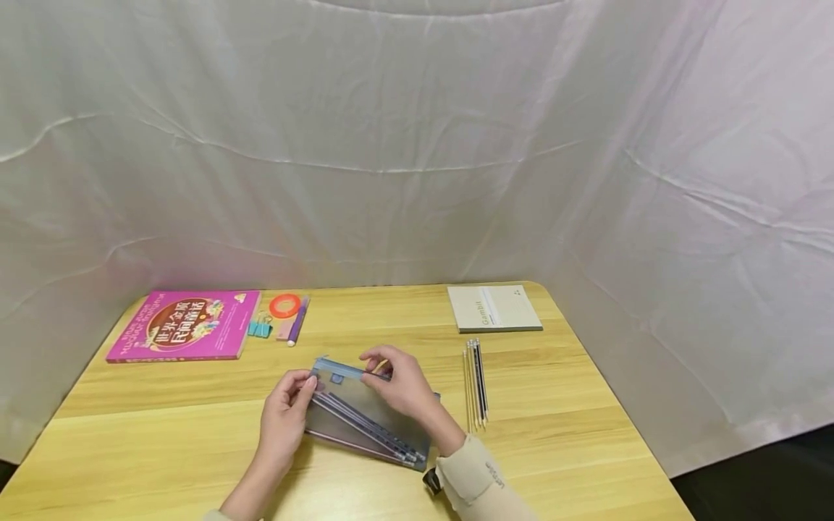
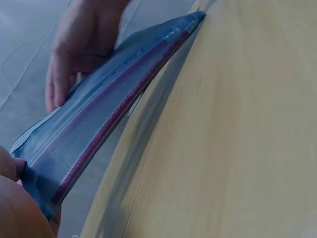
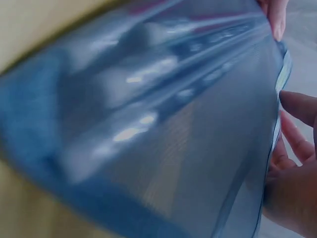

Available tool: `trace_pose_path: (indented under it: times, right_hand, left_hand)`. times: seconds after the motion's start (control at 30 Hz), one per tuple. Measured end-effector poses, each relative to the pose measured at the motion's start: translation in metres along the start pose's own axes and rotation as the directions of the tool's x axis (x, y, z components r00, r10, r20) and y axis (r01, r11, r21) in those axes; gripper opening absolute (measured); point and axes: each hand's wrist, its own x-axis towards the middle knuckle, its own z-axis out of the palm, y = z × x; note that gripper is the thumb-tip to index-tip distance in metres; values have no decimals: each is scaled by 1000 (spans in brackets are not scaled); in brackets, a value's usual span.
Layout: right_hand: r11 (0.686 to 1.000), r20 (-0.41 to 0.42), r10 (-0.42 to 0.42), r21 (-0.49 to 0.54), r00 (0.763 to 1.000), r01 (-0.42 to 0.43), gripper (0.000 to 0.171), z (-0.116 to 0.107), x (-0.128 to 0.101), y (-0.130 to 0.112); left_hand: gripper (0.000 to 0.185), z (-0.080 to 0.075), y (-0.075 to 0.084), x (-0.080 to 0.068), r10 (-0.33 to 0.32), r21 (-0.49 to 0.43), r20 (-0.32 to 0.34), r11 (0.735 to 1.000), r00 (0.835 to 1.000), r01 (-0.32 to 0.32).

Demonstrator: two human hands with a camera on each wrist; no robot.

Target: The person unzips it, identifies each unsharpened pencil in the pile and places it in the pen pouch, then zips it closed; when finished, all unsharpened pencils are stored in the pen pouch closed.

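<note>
While both hands work at its zip edge, a blue mesh pouch of pens lies slantwise mid-table, far end tilted up. Left hand pinches the left corner; right hand pinches the top edge. Loose pencils lie just right, clear of them.

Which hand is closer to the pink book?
The left hand. It grips the mesh pouch at its left end, on the side of the table where the pink book lies. The right hand pinches the pouch's top edge, farther right.
</note>
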Motion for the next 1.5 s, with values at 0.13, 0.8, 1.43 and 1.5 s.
trace_pose_path:
  times: [0.13,0.8,1.43,1.5]
  right_hand:
    - [998,38,-62,21,997,61,33,3,8,-11]
    - [993,68,-52,112,996,44,7,14,26,-22]
    - [993,47,-68,101,997,63,6,14,24,-20]
    - [993,45,-78,94,996,73,6,13,24,-20]
  left_hand:
    - [12,1,0,1,55,38,0,998,998,-55]
    - [13,10,3,2,148,108,33,983,988,-150]
    - [10,13,4,4,131,65,3,989,991,-131]
    - [10,12,3,4,121,65,10,991,993,-121]
